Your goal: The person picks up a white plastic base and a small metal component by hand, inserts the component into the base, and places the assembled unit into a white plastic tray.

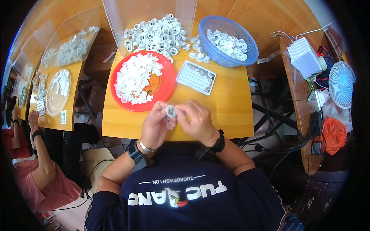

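My left hand [155,122] pinches a small round clear-and-white plastic part [170,111] above the table's near edge. At the part's right side, my right hand [197,120] has thumb and forefinger closed in a pinch; what sits between those fingertips is too small to tell. Just beyond my left hand lies a red plate [169,79] heaped with small white plastic pieces [133,77]. To its right rests a shallow white tray [192,87] with rows of small round pieces, some white and some grey.
A tall clear bin [150,8] stands behind a pile of round white parts [158,35]. At the back right, a blue basket [203,43] holds more. Further right are a fan [342,84] and an orange bag [333,135]. Another person [50,177] works at the left table.
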{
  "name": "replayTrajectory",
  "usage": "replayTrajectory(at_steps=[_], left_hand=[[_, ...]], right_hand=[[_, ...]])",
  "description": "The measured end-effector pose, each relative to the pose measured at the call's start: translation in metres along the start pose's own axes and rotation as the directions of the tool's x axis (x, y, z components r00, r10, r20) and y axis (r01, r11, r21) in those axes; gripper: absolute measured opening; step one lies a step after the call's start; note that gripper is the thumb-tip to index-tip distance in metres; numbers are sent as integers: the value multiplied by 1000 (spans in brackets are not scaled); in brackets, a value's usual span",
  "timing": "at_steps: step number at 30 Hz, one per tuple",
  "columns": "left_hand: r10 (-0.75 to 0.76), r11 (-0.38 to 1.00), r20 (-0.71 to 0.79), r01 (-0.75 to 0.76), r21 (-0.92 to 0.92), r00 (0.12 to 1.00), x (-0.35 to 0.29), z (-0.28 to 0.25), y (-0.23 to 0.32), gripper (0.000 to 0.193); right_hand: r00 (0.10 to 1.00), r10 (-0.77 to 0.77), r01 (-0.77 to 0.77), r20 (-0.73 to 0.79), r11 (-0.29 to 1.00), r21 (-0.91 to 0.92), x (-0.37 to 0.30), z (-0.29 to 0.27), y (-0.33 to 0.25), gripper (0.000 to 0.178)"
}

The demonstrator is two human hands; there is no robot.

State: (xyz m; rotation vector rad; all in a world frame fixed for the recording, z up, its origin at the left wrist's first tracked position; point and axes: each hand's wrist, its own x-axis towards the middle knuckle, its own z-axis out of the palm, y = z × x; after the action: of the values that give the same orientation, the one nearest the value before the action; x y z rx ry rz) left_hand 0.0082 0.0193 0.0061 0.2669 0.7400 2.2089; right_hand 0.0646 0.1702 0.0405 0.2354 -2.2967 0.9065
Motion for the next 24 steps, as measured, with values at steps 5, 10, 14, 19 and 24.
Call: replayTrajectory(at_steps=[5,10,14,19,24], left_hand=[[14,999,-70,-12,32,997,0,7,-1,13],[29,998,-100,-22,67,995,0,7,-1,12],[39,994,-123,-26,104,992,-1,7,-2,10],[53,989,-133,-34,145,990,-2,8,0,9],[37,978,-116,-12,210,993,-3,6,1,12]], right_hand=[[1000,-29,29,11,999,-42,-2,3,0,9],[998,-56,58,32,995,-76,-3,4,0,9],[997,-62,66,46,995,-72,-4,5,1,9],[997,13,-15,72,1000,24,-2,4,-1,7],[962,238,-270,133,898,348,-10,9,6,8]])
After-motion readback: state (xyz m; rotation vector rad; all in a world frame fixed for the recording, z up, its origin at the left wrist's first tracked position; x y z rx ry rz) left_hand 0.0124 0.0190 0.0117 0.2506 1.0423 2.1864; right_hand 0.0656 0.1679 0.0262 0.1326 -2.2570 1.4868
